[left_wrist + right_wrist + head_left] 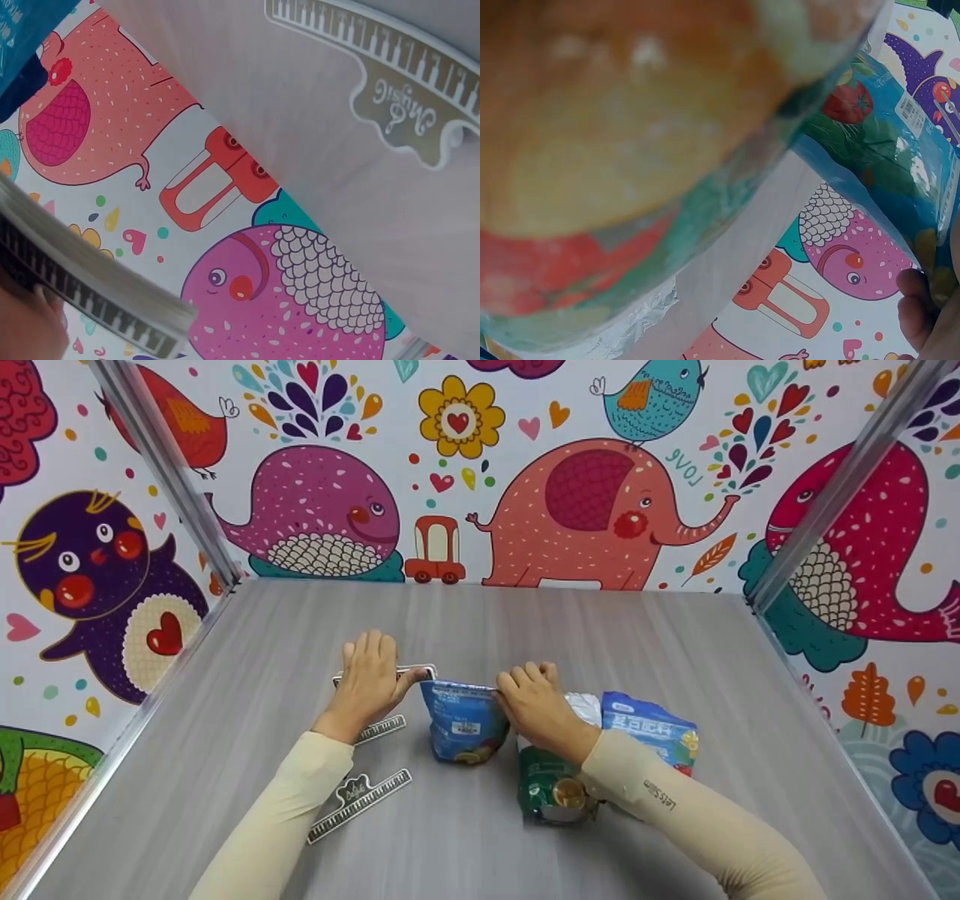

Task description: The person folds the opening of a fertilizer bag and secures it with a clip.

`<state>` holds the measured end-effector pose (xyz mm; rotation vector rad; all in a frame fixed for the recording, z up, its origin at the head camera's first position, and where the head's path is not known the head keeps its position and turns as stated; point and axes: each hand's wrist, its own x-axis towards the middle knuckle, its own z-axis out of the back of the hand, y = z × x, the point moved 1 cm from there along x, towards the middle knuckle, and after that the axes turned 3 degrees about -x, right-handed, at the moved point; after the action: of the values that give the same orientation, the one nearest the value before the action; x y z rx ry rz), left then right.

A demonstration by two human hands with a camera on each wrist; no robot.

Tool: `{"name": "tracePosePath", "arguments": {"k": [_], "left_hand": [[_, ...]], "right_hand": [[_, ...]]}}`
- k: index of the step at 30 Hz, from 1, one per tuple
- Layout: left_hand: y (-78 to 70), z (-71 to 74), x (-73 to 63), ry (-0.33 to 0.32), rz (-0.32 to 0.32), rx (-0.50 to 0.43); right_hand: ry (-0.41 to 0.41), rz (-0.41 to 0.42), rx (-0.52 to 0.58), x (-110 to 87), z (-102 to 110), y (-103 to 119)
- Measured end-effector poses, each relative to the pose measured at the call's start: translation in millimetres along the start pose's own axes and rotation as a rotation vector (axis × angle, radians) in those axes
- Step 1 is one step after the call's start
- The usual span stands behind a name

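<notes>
A blue food bag (pixel 465 727) with a barcode label stands upright on the table, its top edge folded or flattened. My right hand (pixel 544 709) pinches the bag's top right corner, and the fingers (pixel 915 307) show at that edge in the right wrist view. My left hand (pixel 367 679) holds a clip patterned like piano keys (pixel 90 277), with the thumb at the bag's top left corner. Below that hand lies a second clip (pixel 384 728), partly hidden by the wrist. A third clip (pixel 360 806) rests nearer, beside the left forearm.
Under the right forearm sits a green bag (pixel 551 780) with a silvery top. Behind it stands a blue and white bag (pixel 649 727). Metal rails (pixel 180 487) edge the grey table (pixel 450 840), and a cartoon-printed wall (pixel 450 487) closes the back.
</notes>
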<state>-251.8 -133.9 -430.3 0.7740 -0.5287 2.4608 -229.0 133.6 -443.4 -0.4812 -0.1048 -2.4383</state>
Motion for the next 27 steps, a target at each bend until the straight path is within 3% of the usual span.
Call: {"name": "tracePosePath", "arguments": {"k": [10,18,22,27], "left_hand": [[0.7,4.3,-1.9,0.01,-0.051,0.067],[-4.0,4.2,-0.7,0.014,-0.126,0.15],[-7.1,2.5,-2.0,0.027,-0.136,0.171],[-11.7,-1.7,-0.9,-0.004,-0.16,0.201]], "right_hand": [[0.013,0.002,0.007,-0.2,1,1],[-0.053,0.046,-0.036,0.0,-1,1],[-0.036,0.037,-0.024,0.0,0,2],[-0.01,0.025,-0.015,0.9,1,3]]}}
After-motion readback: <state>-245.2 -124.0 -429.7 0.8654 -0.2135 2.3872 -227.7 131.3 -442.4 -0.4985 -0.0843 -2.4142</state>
